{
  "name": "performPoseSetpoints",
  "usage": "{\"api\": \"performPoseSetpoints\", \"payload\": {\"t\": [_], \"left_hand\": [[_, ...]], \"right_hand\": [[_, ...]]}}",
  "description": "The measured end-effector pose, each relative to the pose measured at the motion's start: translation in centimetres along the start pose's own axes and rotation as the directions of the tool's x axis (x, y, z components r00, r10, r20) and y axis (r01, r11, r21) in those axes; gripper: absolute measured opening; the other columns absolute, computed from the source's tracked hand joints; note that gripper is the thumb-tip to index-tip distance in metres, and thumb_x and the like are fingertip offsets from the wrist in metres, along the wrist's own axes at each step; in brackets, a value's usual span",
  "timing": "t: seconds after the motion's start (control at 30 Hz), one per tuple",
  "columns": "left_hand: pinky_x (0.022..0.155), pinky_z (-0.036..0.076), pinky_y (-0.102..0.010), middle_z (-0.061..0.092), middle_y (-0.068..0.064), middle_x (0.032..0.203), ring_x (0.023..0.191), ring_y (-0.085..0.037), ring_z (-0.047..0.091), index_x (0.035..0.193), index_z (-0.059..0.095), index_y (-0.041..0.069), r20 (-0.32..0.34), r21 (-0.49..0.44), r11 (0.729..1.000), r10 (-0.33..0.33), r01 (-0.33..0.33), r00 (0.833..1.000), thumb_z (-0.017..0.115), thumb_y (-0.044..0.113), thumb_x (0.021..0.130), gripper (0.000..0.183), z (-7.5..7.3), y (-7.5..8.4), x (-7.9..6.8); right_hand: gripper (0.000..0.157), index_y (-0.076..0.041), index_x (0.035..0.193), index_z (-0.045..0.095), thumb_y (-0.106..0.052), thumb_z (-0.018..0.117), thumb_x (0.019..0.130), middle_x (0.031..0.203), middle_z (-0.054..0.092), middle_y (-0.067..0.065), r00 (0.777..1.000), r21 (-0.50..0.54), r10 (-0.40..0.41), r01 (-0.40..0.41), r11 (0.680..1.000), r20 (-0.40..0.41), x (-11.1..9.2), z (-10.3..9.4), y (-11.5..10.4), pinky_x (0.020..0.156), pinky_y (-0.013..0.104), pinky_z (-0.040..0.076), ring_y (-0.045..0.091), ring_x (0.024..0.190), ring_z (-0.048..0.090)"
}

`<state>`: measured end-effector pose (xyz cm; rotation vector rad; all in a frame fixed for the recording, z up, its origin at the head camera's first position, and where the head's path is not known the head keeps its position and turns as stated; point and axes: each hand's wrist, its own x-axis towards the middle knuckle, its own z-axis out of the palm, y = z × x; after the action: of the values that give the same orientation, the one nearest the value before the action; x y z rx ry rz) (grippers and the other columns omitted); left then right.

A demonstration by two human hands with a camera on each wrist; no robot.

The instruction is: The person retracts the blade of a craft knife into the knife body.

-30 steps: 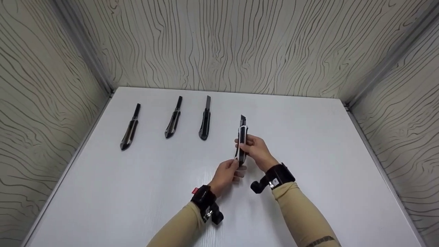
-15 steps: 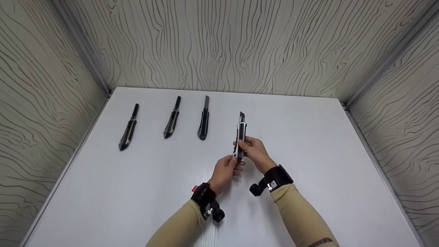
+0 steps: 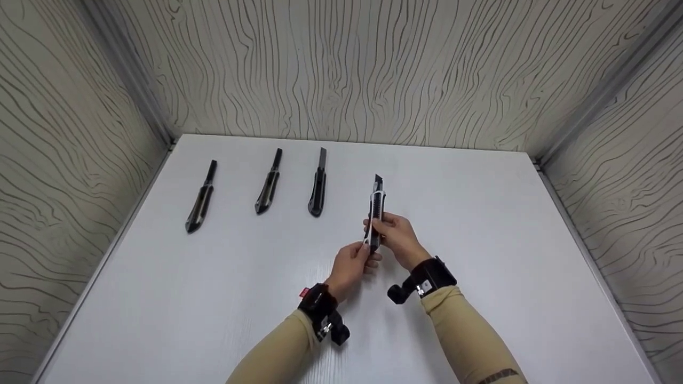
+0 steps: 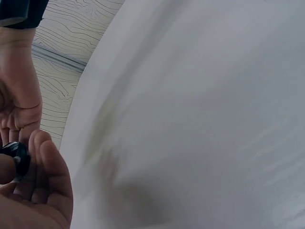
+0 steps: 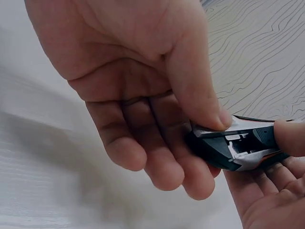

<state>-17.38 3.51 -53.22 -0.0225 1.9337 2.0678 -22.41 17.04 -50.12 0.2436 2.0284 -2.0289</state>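
A white-and-black utility knife is held above the white table, its short blade exposed and pointing away from me. My right hand grips the middle of its handle, thumb on the upper face by the slider track. At the handle's near end, my left hand pinches it between thumb and fingers. The right wrist view shows the knife's dark end under the left thumb, with the right thumb on the slider. In the left wrist view, only the dark end shows.
Three more utility knives lie on the table: a brown-and-black one at far left, a similar one beside it, and a black one nearest the hands. All have their blades extended. Wood-grain panels enclose the table.
Both hands have carried the held knife slightly away from me since the first frame. Over the last half second they barely move. The three knives on the table stay put.
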Motion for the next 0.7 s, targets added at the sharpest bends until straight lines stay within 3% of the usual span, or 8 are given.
{"api": "performPoseSetpoints", "payload": {"t": [0.7], "left_hand": [[0.073,0.058,-0.031,0.072,-0.011,0.090,0.074,-0.011,0.064,0.114,0.062,-0.009,-0.010,0.010,1.000,-0.022,0.022,1.000,0.044,0.015,0.103,0.032,-0.23,-0.67,0.27]], "right_hand": [[0.039,0.006,0.135,0.048,0.000,0.051,0.097,0.133,0.059,0.023,0.998,0.037,0.016,-0.019,0.999,0.062,0.10,0.03,0.32,0.098,0.031,0.050,0.029,0.123,0.059]]}}
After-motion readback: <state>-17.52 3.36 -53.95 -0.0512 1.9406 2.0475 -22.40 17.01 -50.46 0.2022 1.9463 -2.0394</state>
